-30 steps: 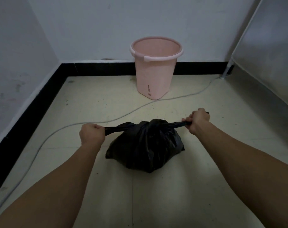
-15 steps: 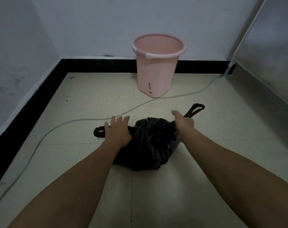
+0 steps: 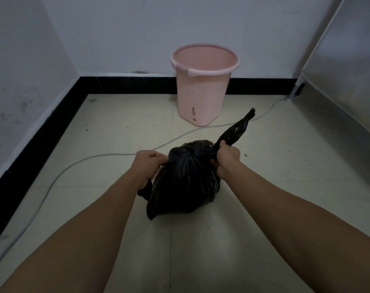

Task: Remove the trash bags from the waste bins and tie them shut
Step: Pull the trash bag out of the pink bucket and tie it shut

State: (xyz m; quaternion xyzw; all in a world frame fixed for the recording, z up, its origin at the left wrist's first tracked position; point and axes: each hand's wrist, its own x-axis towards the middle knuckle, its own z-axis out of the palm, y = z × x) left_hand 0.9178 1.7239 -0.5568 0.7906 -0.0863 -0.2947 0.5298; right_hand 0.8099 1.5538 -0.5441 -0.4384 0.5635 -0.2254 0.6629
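Observation:
A full black trash bag (image 3: 185, 182) sits on the pale tiled floor in front of me, its neck gathered at the top. My left hand (image 3: 147, 163) grips the bag's left handle strip, whose end hangs down beside my wrist. My right hand (image 3: 227, 155) is closed on the right handle strip, and its loop sticks up and away to the right. Behind the bag stands a pink waste bin (image 3: 203, 85) with no bag in it, against the back wall.
A grey cable (image 3: 107, 155) runs across the floor from the right corner, past the bin and behind the bag, to the lower left. Black skirting lines the left and back walls. A metal panel (image 3: 344, 66) closes off the right side.
A second ago both hands pulled the handles apart sideways. They then let go, came in to the bag, and now each grips a handle close to the knot.

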